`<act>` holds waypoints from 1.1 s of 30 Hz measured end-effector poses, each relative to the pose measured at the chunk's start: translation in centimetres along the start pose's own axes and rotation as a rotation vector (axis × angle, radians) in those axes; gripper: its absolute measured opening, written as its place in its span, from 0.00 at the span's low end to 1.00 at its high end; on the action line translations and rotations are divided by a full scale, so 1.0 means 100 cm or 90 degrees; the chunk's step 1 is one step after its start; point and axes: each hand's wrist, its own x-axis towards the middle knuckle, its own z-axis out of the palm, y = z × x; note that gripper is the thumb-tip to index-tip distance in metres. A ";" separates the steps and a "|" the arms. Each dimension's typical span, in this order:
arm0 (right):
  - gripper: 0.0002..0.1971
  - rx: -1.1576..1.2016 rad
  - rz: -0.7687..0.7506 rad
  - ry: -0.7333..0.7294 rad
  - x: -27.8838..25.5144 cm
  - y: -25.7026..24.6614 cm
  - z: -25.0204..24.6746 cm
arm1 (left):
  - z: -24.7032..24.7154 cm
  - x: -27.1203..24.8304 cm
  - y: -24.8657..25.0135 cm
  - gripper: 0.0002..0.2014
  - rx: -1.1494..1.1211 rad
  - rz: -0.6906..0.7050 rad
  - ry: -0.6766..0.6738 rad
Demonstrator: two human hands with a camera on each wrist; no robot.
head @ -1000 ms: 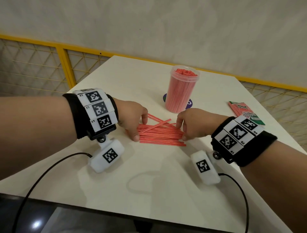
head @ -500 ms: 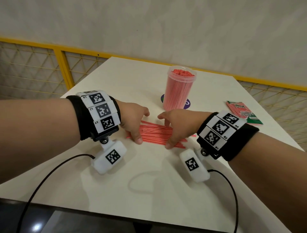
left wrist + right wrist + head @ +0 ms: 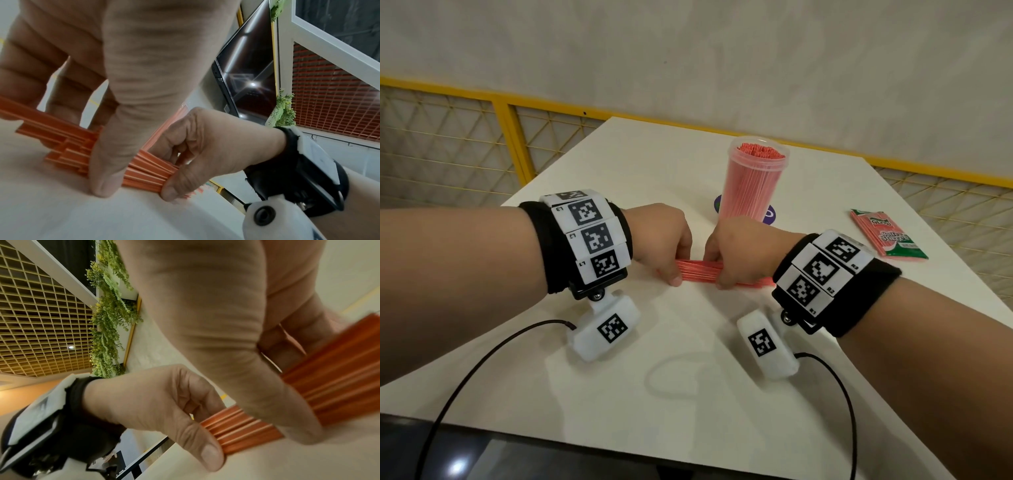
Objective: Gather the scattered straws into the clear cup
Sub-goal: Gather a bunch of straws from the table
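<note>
From the head view, my left hand [image 3: 664,240] and right hand [image 3: 739,253] pinch the straws [image 3: 698,270] into one bundle lying on the table [image 3: 688,377], near the cup [image 3: 755,181], which is already packed with straws.

The left wrist view shows my thumb and curled fingers clamped round the bundle's uneven ends.

The right wrist view shows the same clamp on the other end. I'm mid-gather; next I'd lift, square the ends and tip the bundle upright into the crowded cup.

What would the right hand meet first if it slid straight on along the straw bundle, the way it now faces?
Probably the left hand, which grips the same straws just ahead of the right hand.
</note>
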 end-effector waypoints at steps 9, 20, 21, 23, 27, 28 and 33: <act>0.10 0.000 0.008 0.006 0.003 0.001 0.008 | 0.001 -0.002 0.009 0.11 0.040 0.005 -0.065; 0.15 0.047 0.021 -0.052 0.003 0.005 0.020 | 0.004 -0.004 0.018 0.16 0.162 -0.013 -0.145; 0.15 0.049 0.021 -0.049 0.003 0.005 0.021 | 0.003 -0.004 0.018 0.16 0.165 -0.012 -0.143; 0.14 0.066 0.022 -0.043 0.003 0.004 0.021 | 0.002 -0.004 0.016 0.16 0.172 -0.012 -0.141; 0.13 0.085 0.028 -0.043 0.002 0.003 0.023 | 0.002 -0.005 0.014 0.16 0.162 -0.013 -0.133; 0.13 0.088 0.026 -0.042 0.002 0.004 0.022 | 0.001 -0.005 0.013 0.15 0.157 -0.010 -0.127; 0.13 0.130 0.033 0.012 0.004 0.011 0.015 | -0.017 -0.005 0.006 0.11 0.108 0.007 -0.036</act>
